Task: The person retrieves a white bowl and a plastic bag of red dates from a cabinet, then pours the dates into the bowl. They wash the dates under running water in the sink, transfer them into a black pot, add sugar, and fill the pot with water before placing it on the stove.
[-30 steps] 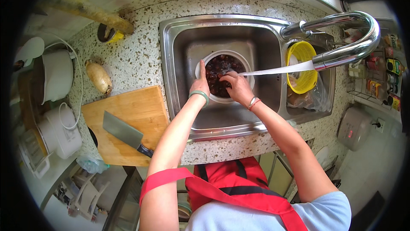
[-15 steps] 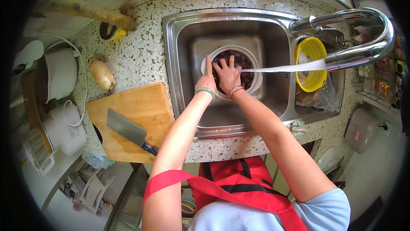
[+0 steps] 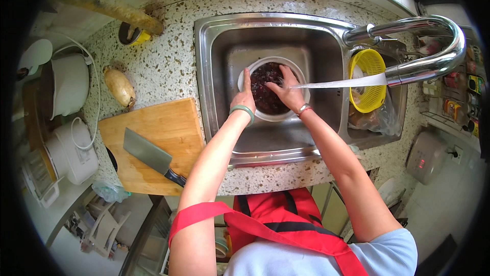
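Observation:
A white bowl (image 3: pixel 301 66) stands in the steel sink, holding water and many small dark red pieces (image 3: pixel 268 84) whose kind I cannot make out. At the bowl's left rim, my left hand (image 3: pixel 244 97) grips the edge, its index finger stretched along the rim. My right hand (image 3: pixel 291 91) is at the bowl's right side, thumb and fingers apart over the dark red pieces. Water (image 3: pixel 337 84) from the chrome faucet (image 3: pixel 408 73) runs sideways onto the right hand and into the bowl.
A yellow basket (image 3: pixel 367 100) and a plastic bag (image 3: pixel 384 120) sit in the small right basin. On the counter's left lie a cutting board (image 3: pixel 158 117) with a cleaver (image 3: pixel 147 149), and a pale root vegetable (image 3: pixel 119 86). A long brown root (image 3: pixel 112 9) leans behind.
My right hand has drawn back from the middle of the bowl to its right side, uncovering more of the dark red pieces. My left hand stays at the left rim.

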Demonstrator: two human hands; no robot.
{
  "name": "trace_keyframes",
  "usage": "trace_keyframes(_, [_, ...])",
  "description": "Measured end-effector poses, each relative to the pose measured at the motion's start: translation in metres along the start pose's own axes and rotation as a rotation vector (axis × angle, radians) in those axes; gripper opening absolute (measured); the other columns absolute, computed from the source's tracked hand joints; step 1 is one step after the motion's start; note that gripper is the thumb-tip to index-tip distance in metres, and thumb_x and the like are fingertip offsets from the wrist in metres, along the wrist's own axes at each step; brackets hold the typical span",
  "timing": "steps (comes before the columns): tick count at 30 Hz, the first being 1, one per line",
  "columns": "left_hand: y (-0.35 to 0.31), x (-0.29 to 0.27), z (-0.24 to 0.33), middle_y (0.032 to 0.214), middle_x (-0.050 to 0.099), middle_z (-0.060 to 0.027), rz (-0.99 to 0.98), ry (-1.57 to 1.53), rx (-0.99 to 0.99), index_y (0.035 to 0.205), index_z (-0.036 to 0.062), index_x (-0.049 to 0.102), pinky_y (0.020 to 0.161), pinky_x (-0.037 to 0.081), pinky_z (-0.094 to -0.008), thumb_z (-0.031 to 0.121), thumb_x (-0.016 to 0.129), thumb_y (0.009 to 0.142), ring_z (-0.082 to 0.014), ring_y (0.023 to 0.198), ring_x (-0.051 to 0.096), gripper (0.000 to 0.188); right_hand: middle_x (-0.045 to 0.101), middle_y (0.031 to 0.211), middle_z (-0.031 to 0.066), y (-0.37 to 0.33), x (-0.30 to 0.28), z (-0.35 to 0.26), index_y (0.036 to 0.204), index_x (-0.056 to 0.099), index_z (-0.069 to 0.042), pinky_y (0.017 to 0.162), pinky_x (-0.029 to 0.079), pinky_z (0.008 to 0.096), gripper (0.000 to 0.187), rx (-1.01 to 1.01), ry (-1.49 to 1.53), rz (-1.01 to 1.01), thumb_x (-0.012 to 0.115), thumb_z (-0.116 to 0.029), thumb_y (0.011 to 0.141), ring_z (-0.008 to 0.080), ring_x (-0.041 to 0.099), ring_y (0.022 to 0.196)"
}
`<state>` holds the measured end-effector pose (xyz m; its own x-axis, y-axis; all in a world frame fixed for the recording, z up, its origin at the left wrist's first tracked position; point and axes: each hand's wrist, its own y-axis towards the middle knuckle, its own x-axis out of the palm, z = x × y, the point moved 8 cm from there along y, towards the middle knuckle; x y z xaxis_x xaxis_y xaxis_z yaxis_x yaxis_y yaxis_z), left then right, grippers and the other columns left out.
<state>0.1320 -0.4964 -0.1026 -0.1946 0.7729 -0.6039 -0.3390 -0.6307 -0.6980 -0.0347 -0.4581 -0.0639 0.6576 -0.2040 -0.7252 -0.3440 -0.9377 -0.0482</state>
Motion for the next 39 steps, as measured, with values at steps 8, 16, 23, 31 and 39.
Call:
trace_keyframes(8, [-0.002,0.000,0.001,0.087,0.063,-0.0284,0.000,-0.008,-0.015,0.145,0.0341,-0.028,0.073,0.050,-0.0483,-0.006,0.046,0.083,-0.0386,0.078,0.065,0.104,0.058,0.127,0.0079,0.024,0.047,0.005,0.126,0.055,-0.016,0.099,0.033,0.0592,0.069,0.234,-0.227,-0.429,0.072,-0.053,0.071,0.0376,0.043,0.124])
trace_keyframes(16, [0.001,0.001,-0.002,0.082,0.063,-0.0281,0.015,0.000,-0.003,0.145,0.0308,-0.028,0.071,0.049,-0.0485,-0.009,0.050,0.079,-0.0395,0.075,0.065,0.110,0.056,0.128,0.0059,-0.040,0.004,-0.035,0.118,0.061,-0.018,0.101,0.036,0.0531,0.050,-0.250,-0.230,-0.321,0.070,-0.018,0.069,0.0342,0.044,0.126])
trace_keyframes(23, [-0.004,-0.001,0.000,0.100,0.064,-0.0287,-0.046,-0.016,-0.055,0.145,0.0382,-0.026,0.080,0.052,-0.0479,0.001,0.045,0.090,-0.0374,0.088,0.067,0.097,0.038,0.145,0.0086,-0.042,0.016,-0.045,0.136,0.046,-0.025,0.100,0.035,0.0612,0.075,-0.225,-0.566,-0.484,0.075,-0.023,0.067,0.0368,0.036,0.133])
trace_keyframes(31, [-0.005,-0.004,0.002,0.082,0.064,-0.0284,0.018,-0.025,0.006,0.145,0.0308,-0.028,0.070,0.049,-0.0486,-0.010,0.054,0.076,-0.0405,0.076,0.065,0.115,0.044,0.132,0.0091,-0.020,0.053,-0.026,0.121,0.056,-0.026,0.080,0.050,0.0508,0.055,-0.133,-0.726,-0.389,0.074,-0.022,0.069,0.0322,0.045,0.117])
trace_keyframes(39, [-0.003,-0.003,0.004,0.095,0.065,-0.0281,-0.029,-0.007,-0.020,0.144,0.0363,-0.028,0.078,0.052,-0.0477,-0.001,0.050,0.087,-0.0373,0.085,0.067,0.104,0.057,0.115,0.0171,-0.001,0.010,0.000,0.107,0.066,-0.012,0.095,0.046,0.0424,0.045,-0.062,0.081,-0.068,0.070,0.000,0.064,0.0378,0.055,0.105])
